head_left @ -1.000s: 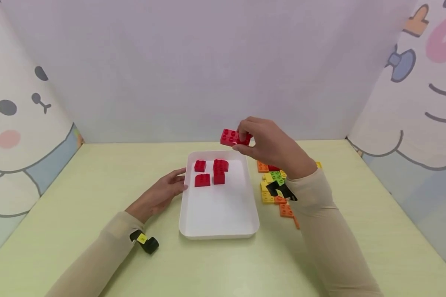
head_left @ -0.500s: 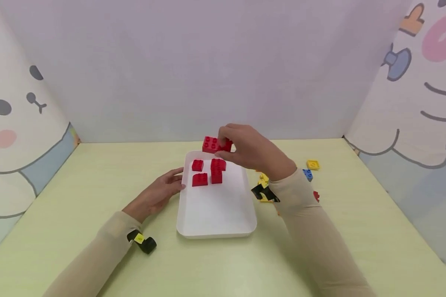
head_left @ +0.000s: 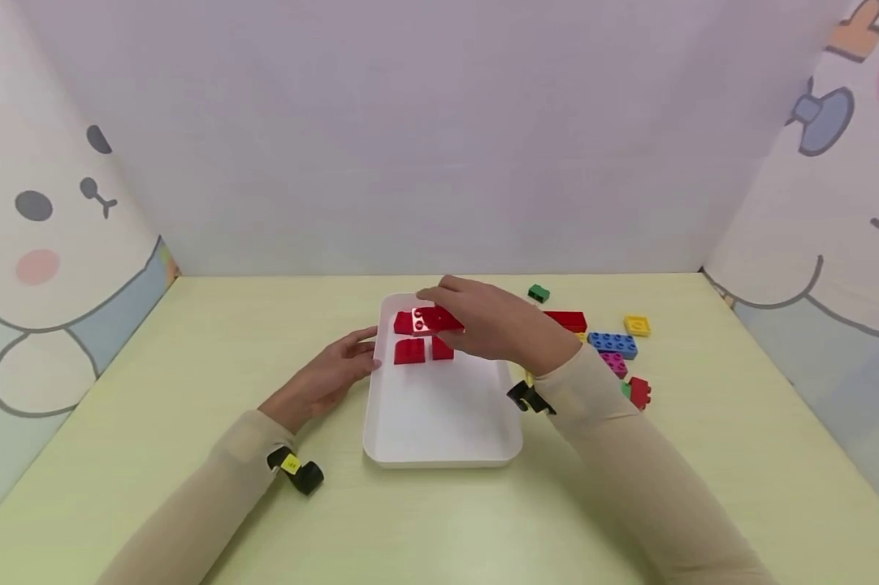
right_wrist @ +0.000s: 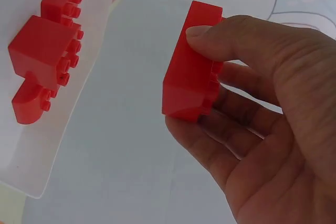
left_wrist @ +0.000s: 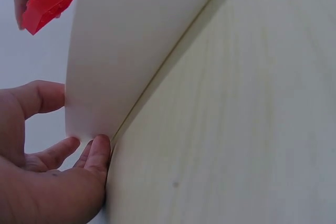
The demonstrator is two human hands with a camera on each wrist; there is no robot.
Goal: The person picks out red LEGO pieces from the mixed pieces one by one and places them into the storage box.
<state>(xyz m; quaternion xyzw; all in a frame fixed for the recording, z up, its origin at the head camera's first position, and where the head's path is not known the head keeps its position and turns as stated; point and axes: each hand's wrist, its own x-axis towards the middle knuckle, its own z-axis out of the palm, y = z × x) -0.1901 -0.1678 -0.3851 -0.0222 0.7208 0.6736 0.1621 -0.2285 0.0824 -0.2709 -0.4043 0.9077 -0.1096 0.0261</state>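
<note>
My right hand [head_left: 494,321] pinches a red toy building brick [head_left: 422,321] between thumb and fingers, over the far part of a white tray [head_left: 439,422]. In the right wrist view, the held brick [right_wrist: 189,64] is apart from the tray, its studs turned toward the palm. Several red bricks [head_left: 409,351] lie in the tray, partly hidden by the right hand and the held brick. At the tray's left side, my left hand [head_left: 330,378] touches the wall; the left wrist view has its fingertips [left_wrist: 100,148] against the tray's outer side [left_wrist: 115,51].
Right of the tray lie more loose bricks: a long red one [head_left: 567,320], a blue one [head_left: 612,344], a magenta one [head_left: 615,362], a yellow one [head_left: 637,325] and a dark green one [head_left: 538,293]. My right forearm [head_left: 630,463] covers part of that area. A pale wall [head_left: 439,162] stands behind the table.
My right hand has carried the red brick left and lowered it over the tray. More loose bricks show on the right. The left hand stays at the tray's side.
</note>
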